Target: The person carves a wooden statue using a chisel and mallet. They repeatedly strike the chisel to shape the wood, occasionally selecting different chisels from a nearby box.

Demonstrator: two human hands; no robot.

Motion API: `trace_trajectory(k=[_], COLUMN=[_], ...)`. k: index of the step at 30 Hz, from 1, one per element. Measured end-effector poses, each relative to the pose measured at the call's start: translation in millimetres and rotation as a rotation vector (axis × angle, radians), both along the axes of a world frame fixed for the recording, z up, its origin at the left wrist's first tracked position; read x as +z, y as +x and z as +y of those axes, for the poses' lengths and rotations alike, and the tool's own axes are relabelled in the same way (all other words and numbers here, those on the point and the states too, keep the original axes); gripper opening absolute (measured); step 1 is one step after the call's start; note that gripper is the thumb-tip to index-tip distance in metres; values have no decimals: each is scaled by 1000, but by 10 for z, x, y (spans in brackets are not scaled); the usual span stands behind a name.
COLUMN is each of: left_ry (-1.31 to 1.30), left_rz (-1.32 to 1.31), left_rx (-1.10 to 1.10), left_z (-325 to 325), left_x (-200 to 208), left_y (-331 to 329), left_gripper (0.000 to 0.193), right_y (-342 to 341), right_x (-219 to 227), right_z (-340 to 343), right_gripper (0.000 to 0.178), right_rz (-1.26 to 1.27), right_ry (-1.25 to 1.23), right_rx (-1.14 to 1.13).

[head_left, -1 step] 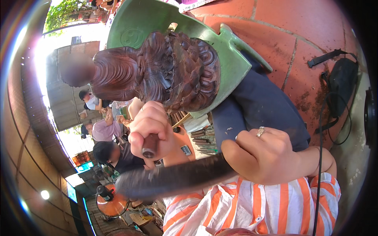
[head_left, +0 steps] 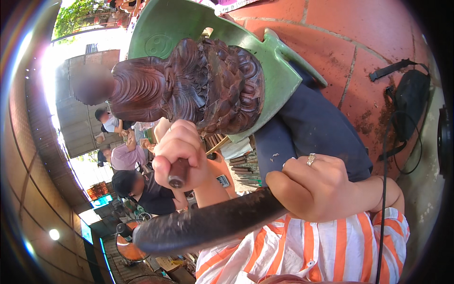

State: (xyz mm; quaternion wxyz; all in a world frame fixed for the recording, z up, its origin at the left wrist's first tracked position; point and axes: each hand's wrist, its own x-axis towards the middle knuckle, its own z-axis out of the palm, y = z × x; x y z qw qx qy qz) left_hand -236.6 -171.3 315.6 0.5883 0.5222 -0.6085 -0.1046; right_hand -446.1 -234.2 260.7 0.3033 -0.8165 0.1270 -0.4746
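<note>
A dark brown wooden statue point(head_left: 189, 87), a seated figure in folded robes on a petalled base, lies on its side across a green plastic chair point(head_left: 279, 52). My left hand point(head_left: 179, 149) is closed round the brown handle of a chisel point(head_left: 178, 173), close to the statue's lower side. The handle's butt points toward me; the hand hides the chisel's working end. My right hand point(head_left: 317, 187), with a ring on one finger, grips a dark, slightly curved wooden club point(head_left: 208, 220). The club's thick end reaches leftward below the chisel handle, apart from it.
Dark trousers point(head_left: 321, 135) lie beside the chair. A black strapped bag point(head_left: 410, 102) rests on red floor tiles point(head_left: 331, 28), with a dark cable near my right forearm. Slim tools point(head_left: 248, 168) lie beyond my hands. Several people point(head_left: 142, 187) sit at left; an orange fan point(head_left: 130, 248) stands nearby.
The club has swung slightly lower, away from the chisel handle, and looks sharper. My left hand and the chisel have shifted a little to the left; the statue stays put.
</note>
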Motion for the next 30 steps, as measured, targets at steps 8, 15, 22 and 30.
trace_trajectory(k=[8,15,22,30], left_ry=[156,-232,-382,-297], left_rz=[-9,-61,-17,-125], left_rx=[-129,-417,-6,16], left_z=[-85,464,330,284], left_x=[153,-18,-181,-259], left_y=[72,-4,-81,-21], left_gripper=[60,54,53,54], right_y=[-53,-135,-25,-38], right_x=[23,-11,-109,-164], right_z=[20,-15,-13,-64], right_gripper=[14,14,17,23], right_rz=[152,56,-3,1], right_ry=[90,78,140,165], right_rx=[4,193,255,278])
